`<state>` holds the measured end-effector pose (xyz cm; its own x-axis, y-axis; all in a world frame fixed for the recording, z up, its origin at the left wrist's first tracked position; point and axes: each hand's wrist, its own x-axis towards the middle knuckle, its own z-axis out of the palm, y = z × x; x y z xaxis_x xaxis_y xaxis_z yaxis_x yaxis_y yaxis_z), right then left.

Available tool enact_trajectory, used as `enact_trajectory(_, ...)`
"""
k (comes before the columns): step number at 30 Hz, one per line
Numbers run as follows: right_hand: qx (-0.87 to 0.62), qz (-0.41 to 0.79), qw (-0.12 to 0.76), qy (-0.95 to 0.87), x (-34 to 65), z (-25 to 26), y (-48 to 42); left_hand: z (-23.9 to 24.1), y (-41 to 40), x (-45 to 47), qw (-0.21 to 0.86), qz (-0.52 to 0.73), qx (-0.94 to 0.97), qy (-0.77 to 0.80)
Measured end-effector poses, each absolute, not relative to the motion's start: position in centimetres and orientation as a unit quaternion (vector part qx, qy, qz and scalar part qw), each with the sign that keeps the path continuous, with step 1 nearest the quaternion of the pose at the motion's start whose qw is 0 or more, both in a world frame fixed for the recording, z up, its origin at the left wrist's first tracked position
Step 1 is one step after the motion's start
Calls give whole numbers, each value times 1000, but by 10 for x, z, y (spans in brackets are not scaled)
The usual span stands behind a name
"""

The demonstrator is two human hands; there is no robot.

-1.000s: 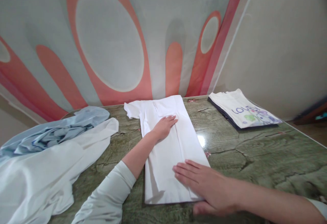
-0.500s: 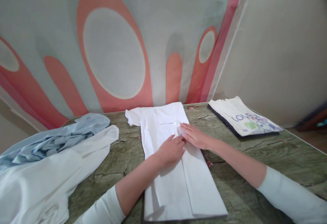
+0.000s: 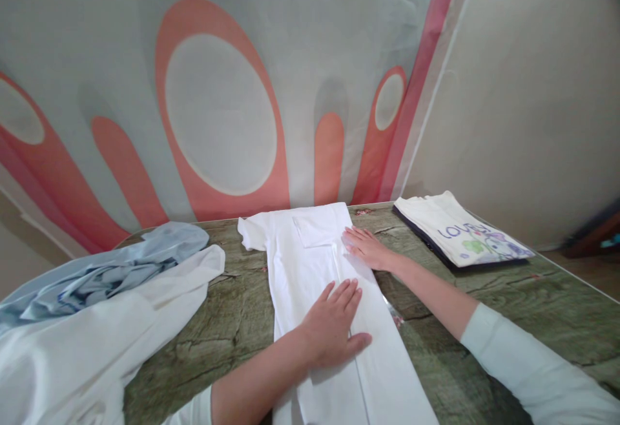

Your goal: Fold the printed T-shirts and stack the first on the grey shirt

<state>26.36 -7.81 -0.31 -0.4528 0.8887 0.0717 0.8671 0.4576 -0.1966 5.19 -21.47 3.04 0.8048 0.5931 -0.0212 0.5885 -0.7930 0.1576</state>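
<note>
The white, part-folded short-sleeved shirt (image 3: 310, 276) lies directly beneath both hands, its long axis running away from the person, its one spread sleeve (image 3: 252, 232) at the far left. The left hand (image 3: 334, 325), flat and unclenched, rests nearer the person, across the lengthwise fold; the right hand (image 3: 368, 247), likewise flat, gripping nothing, is by the far right edge. Beneath is the greenish wood-patterned worktop (image 3: 232, 309).

the left hand (image 3: 334, 328) lies palm down, thumb (image 3: 359, 342) splayed from its fingers (image 3: 346, 297); beyond those fingertips the right hand (image 3: 371, 248) lies palm down, both forearms (image 3: 436, 291) stretching back behind the fingers.
</note>
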Motion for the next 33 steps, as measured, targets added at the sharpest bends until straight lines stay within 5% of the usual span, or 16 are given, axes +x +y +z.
enact_trajectory(33, -666, 45, 45, -743, 262, -14, 22, 18, -257, 60, 90, 1, 955, 284)
